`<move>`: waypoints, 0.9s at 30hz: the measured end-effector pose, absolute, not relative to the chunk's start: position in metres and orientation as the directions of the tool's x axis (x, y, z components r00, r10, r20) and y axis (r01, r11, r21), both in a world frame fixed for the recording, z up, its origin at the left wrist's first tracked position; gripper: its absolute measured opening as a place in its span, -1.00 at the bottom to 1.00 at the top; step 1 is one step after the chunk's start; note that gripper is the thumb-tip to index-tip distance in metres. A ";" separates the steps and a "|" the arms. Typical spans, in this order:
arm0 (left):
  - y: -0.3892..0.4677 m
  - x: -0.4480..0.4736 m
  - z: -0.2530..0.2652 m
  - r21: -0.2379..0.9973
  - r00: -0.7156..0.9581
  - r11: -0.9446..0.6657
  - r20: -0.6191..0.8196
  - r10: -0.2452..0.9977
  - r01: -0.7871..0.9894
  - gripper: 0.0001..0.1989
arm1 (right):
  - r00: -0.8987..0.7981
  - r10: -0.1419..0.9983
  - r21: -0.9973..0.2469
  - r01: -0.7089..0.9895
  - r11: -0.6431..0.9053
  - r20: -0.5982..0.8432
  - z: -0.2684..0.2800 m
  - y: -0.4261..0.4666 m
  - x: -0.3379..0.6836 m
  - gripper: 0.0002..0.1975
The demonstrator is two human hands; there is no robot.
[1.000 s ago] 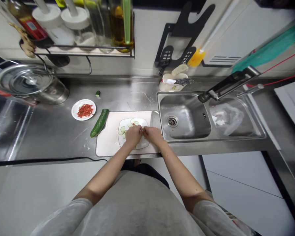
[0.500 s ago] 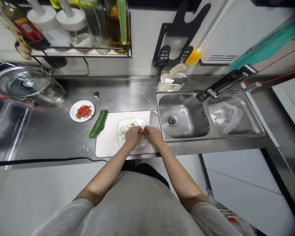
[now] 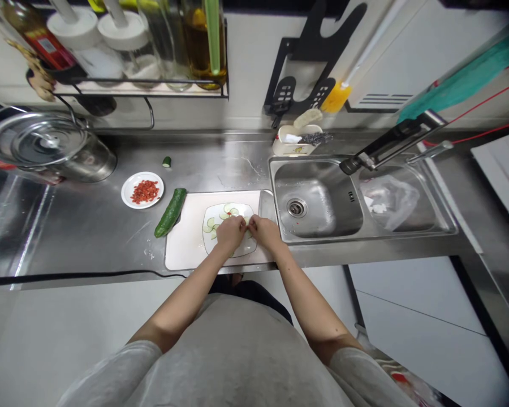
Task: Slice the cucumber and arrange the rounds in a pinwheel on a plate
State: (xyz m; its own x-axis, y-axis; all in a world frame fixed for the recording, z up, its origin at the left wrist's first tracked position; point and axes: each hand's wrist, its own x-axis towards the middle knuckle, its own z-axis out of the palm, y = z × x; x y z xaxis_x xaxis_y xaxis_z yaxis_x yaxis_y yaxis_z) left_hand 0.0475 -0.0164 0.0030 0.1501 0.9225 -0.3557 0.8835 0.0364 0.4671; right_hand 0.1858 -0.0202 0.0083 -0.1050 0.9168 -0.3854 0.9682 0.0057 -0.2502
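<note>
Over the right part of a square white plate (image 3: 209,213), my left hand (image 3: 231,233) and my right hand (image 3: 264,232) meet with fingertips pinched close together. A bit of pale green cucumber slice (image 3: 246,221) shows between them; the fingers hide most of it. Thin cucumber slices (image 3: 211,224) lie in overlapping groups along the plate's rim, with a small red piece (image 3: 229,213) at the far group. The plate rests on a white cutting board (image 3: 182,249). A cut cucumber (image 3: 170,213) leans by the board's left edge.
Left of the board stand a round white plate (image 3: 125,195) of chopped red pieces (image 3: 145,192) and a cucumber end (image 3: 167,162). A double sink (image 3: 322,198) with a faucet (image 3: 390,141) is at the right. A steel pot (image 3: 85,161) and a bottle rack (image 3: 152,89) are at the back left.
The view has shifted very slightly. Both hands stay pinched together over the same spot on the plate, with barely any finger movement.
</note>
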 end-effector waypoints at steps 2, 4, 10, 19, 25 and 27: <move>-0.017 0.046 0.003 0.479 0.149 0.040 -0.350 0.925 0.877 -0.85 | -0.095 0.925 -0.276 0.961 -0.012 -0.368 0.008 -0.021 0.189 -0.79; -0.016 0.045 0.002 0.488 0.142 0.050 -0.349 0.926 0.871 -0.85 | -0.072 0.931 -0.295 0.955 -0.039 -0.357 0.009 -0.021 0.193 -0.79; -0.014 0.043 0.004 0.507 0.116 0.098 -0.373 0.920 0.856 -0.87 | -0.038 0.935 -0.336 0.938 -0.089 -0.352 0.011 -0.022 0.196 -0.79; -0.019 0.000 0.033 0.627 0.016 0.153 -0.256 0.966 0.764 -0.84 | 0.060 0.956 -0.486 0.851 -0.199 -0.286 0.016 -0.033 0.210 -0.77; -0.036 -0.055 0.027 0.635 -0.175 0.279 -0.223 0.959 0.720 -0.78 | 0.135 0.959 -0.576 0.776 -0.258 -0.249 0.017 -0.046 0.227 -0.73; -0.040 -0.067 0.023 0.657 -0.217 0.318 -0.232 0.948 0.683 -0.76 | 0.147 0.965 -0.606 0.755 -0.251 -0.217 0.016 -0.048 0.230 -0.71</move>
State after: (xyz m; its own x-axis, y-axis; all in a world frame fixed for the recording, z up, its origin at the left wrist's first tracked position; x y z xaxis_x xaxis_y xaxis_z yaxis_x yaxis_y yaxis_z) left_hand -0.0670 -0.0402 0.0227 -0.2173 0.9481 -0.2320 0.6835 0.3175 0.6573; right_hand 0.2304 -0.0480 0.0157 0.1474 0.9651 -0.2165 0.7547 -0.2513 -0.6060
